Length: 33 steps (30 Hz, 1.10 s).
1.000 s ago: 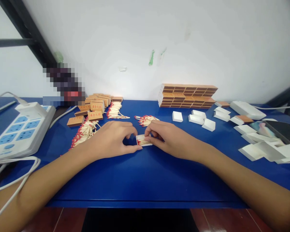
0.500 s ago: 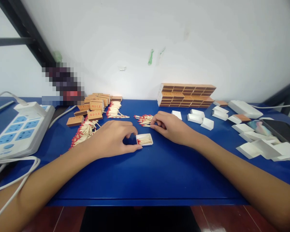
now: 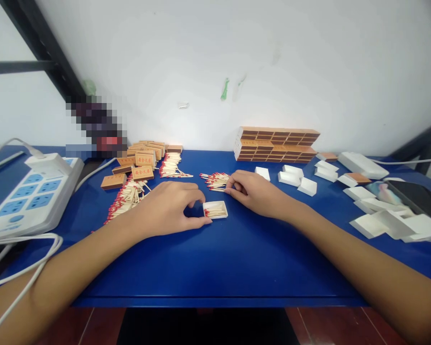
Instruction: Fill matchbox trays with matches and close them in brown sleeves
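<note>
A small white matchbox tray [image 3: 215, 209] with a few red-tipped matches in it lies on the blue table [image 3: 215, 258]. My left hand [image 3: 172, 207] curls round the tray's left end, thumb and forefinger touching it. My right hand [image 3: 253, 190] rests just behind the tray, fingertips pinched on matches at the edge of a loose match pile [image 3: 215, 180].
More loose matches [image 3: 127, 195] and orange matchboxes [image 3: 140, 160] lie at the left. A stack of orange box sleeves [image 3: 276, 143] stands against the wall. Several white trays [image 3: 294, 177] lie at the right, with a phone [image 3: 414, 194]. A power strip [image 3: 32, 191] and cables sit far left.
My right hand left the tray and moved back to the loose match pile, where its fingers closed on matches. My left hand stayed on the tray.
</note>
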Available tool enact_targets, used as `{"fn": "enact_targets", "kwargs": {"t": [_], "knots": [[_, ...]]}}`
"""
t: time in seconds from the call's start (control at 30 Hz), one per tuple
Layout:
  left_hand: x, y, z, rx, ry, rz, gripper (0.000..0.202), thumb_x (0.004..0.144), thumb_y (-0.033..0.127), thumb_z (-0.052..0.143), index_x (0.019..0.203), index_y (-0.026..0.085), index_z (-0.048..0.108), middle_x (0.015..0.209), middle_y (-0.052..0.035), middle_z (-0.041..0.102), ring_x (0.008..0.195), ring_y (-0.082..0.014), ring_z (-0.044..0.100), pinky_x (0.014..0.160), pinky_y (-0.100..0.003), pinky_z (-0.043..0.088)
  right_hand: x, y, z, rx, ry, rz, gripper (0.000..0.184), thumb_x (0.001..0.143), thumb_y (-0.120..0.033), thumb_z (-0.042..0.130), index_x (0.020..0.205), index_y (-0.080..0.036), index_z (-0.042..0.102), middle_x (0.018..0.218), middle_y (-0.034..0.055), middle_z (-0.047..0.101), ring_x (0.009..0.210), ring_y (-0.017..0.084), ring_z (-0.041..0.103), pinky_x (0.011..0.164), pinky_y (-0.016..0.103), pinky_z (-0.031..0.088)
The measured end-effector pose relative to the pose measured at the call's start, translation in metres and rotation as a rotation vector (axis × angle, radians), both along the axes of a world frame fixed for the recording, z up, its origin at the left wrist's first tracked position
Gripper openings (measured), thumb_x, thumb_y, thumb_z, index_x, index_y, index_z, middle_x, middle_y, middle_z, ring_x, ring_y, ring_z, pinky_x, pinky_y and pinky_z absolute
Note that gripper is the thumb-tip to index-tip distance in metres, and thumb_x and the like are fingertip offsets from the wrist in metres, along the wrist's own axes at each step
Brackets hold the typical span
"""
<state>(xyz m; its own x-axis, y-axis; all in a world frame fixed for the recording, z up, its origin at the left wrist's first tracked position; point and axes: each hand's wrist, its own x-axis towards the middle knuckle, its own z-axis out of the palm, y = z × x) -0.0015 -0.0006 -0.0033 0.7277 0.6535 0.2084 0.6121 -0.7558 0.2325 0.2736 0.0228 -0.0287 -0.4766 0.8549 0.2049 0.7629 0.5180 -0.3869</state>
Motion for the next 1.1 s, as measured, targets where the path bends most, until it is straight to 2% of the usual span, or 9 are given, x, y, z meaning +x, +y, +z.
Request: {"fn": "enact_targets", "kwargs": {"t": [0.5, 0.7, 0.83, 0.93, 1.03, 1.1], "knots": [[0.001, 0.002, -0.001, -0.006, 0.001, 0.007, 0.029, 0.091, 0.051, 0.072, 0.096, 0.023, 0.076, 0.081, 0.0015, 0.065, 0.07, -0.015, 0.059, 0.063, -0.03, 0.037, -0.008, -0.001, -0.004, -0.003, 0.05, 0.009, 0.016, 0.102, -0.027, 0.061, 0.088, -0.02, 0.061, 0.084, 0.0014, 0.058, 0.072, 0.016, 0.05, 0.066, 0.03, 0.036], [0.001, 0.003, -0.001, 0.012, -0.013, 0.013, 0.029, 0.09, 0.051, 0.074, 0.096, 0.023, 0.075, 0.08, 0.0017, 0.066, 0.071, -0.0152, 0.06, 0.064, -0.03, 0.038, -0.004, -0.013, 0.013, 0.017, 0.106, 0.055, 0.014, 0.103, -0.028, 0.06, 0.092, -0.021, 0.064, 0.086, 0.0016, 0.06, 0.073, 0.016, 0.051, 0.067, 0.03, 0.036], [0.0, 0.003, -0.001, 0.014, -0.019, -0.002, 0.029, 0.091, 0.051, 0.074, 0.097, 0.022, 0.075, 0.08, 0.0015, 0.066, 0.071, -0.0155, 0.06, 0.065, -0.03, 0.039, -0.013, -0.027, 0.021, -0.087, 0.076, 0.168, 0.016, 0.103, -0.029, 0.06, 0.09, -0.021, 0.064, 0.082, 0.0003, 0.06, 0.074, 0.016, 0.052, 0.067, 0.029, 0.037], [0.0, 0.003, -0.002, 0.017, -0.019, 0.003, 0.03, 0.091, 0.052, 0.073, 0.097, 0.022, 0.075, 0.08, 0.0013, 0.066, 0.071, -0.0153, 0.06, 0.065, -0.03, 0.039, -0.015, -0.025, 0.015, -0.067, 0.117, 0.163, 0.014, 0.104, -0.029, 0.059, 0.094, -0.021, 0.064, 0.082, -0.0001, 0.059, 0.073, 0.015, 0.052, 0.067, 0.029, 0.038], [0.0, 0.003, -0.002, 0.015, -0.013, 0.005, 0.03, 0.091, 0.051, 0.073, 0.096, 0.022, 0.075, 0.079, 0.0013, 0.066, 0.07, -0.0151, 0.06, 0.064, -0.03, 0.039, -0.01, -0.012, 0.003, 0.051, 0.142, 0.065, 0.008, 0.102, -0.027, 0.061, 0.104, -0.021, 0.067, 0.085, 0.0003, 0.057, 0.072, 0.015, 0.051, 0.067, 0.03, 0.037], [0.0, 0.003, -0.002, 0.012, -0.009, 0.007, 0.03, 0.091, 0.052, 0.073, 0.096, 0.022, 0.075, 0.079, 0.0013, 0.066, 0.07, -0.0151, 0.059, 0.064, -0.03, 0.039, -0.007, -0.004, -0.003, 0.073, 0.119, 0.024, 0.007, 0.1, -0.024, 0.063, 0.104, -0.021, 0.067, 0.085, 0.0003, 0.056, 0.072, 0.016, 0.05, 0.067, 0.029, 0.037]]}}
